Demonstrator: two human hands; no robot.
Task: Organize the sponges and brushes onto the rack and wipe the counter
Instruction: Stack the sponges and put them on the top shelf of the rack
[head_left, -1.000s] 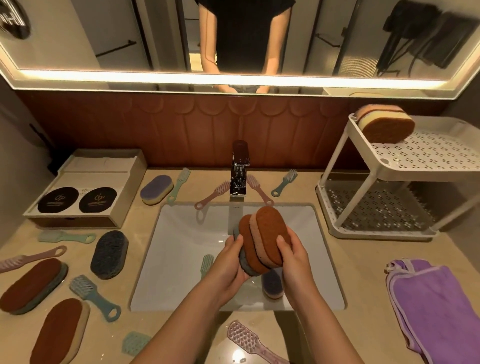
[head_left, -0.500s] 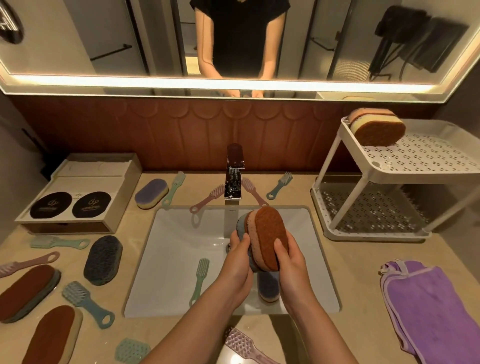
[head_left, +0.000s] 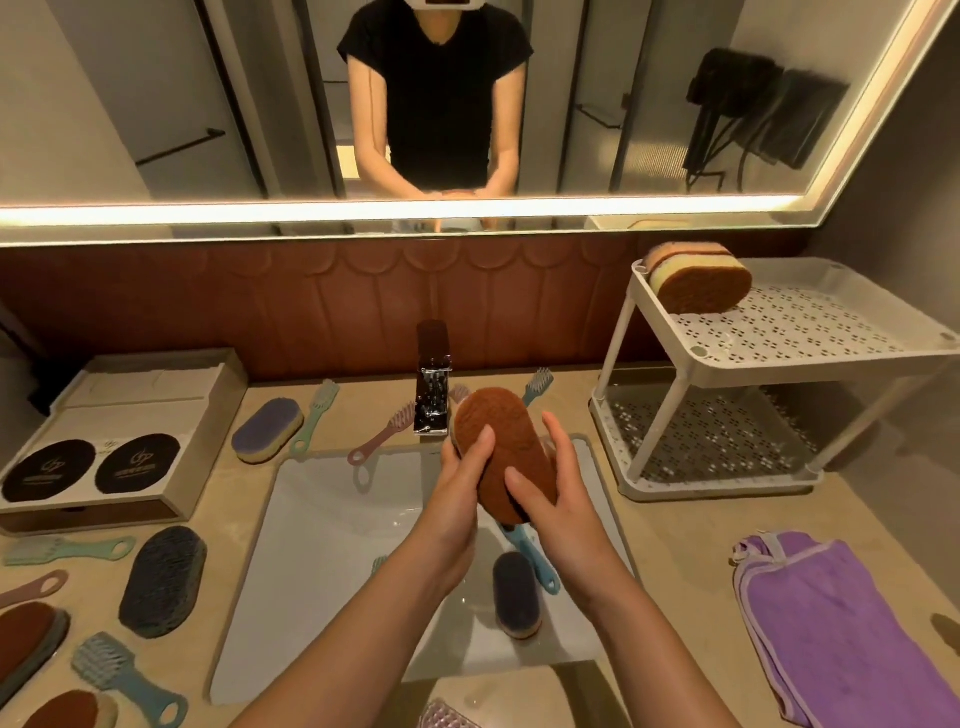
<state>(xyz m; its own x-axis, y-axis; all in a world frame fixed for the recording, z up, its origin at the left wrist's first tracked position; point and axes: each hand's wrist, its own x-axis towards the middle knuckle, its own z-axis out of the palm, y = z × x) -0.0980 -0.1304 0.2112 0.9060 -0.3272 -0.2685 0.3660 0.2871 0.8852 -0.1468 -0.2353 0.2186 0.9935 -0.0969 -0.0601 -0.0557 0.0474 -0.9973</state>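
Note:
Both hands hold a stack of brown-faced sponges (head_left: 506, 447) above the white sink (head_left: 332, 545), just in front of the faucet (head_left: 432, 384). My left hand (head_left: 460, 493) grips the stack's left side, my right hand (head_left: 563, 499) its right side. A white two-tier rack (head_left: 779, 374) stands at the right, with two stacked sponges (head_left: 696, 280) on its top shelf. A dark sponge (head_left: 514, 592) and a blue brush (head_left: 530, 551) lie in the sink. More sponges, such as a purple one (head_left: 267, 428) and a dark one (head_left: 163, 579), and brushes (head_left: 127, 675) lie on the counter at left.
A folded purple cloth (head_left: 841, 629) lies on the counter at the right. A cardboard box (head_left: 119, 436) with two black discs sits at the back left. Pink (head_left: 384, 434) and green (head_left: 314, 421) brushes lie beside the faucet. A mirror spans the wall above.
Both hands have lifted the sponge stack up and back toward the faucet, and tipped it so the brown face points up. The camera has tilted upward.

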